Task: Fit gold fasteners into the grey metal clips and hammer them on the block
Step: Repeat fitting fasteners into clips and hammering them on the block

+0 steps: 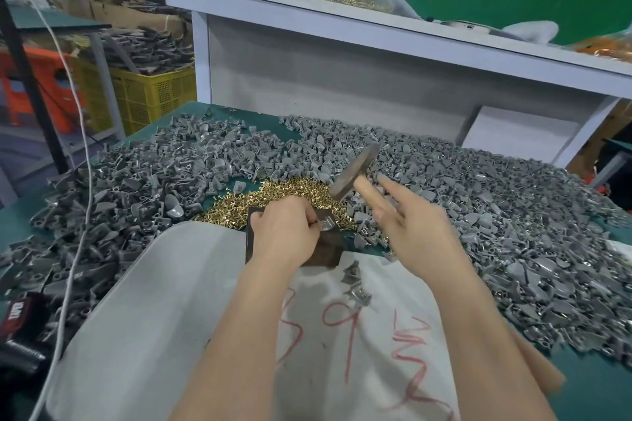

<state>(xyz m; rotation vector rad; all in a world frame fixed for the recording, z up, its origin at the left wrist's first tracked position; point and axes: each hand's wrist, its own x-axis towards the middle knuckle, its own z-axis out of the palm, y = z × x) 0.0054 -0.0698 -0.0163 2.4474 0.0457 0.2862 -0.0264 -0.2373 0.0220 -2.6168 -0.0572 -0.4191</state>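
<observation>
My left hand pinches a grey metal clip and holds it down on the dark block in front of me. In my right hand is a hammer with a wooden handle, its flat round head raised above and to the right of the block; the index finger points out along the handle. A heap of gold fasteners lies just behind the block. Grey clips cover the green table in a wide pile.
A white sack with red writing is spread over the near edge, with a few loose clips on it. A white cord hangs at the left. A white shelf stands behind the pile; a yellow crate is beyond the table.
</observation>
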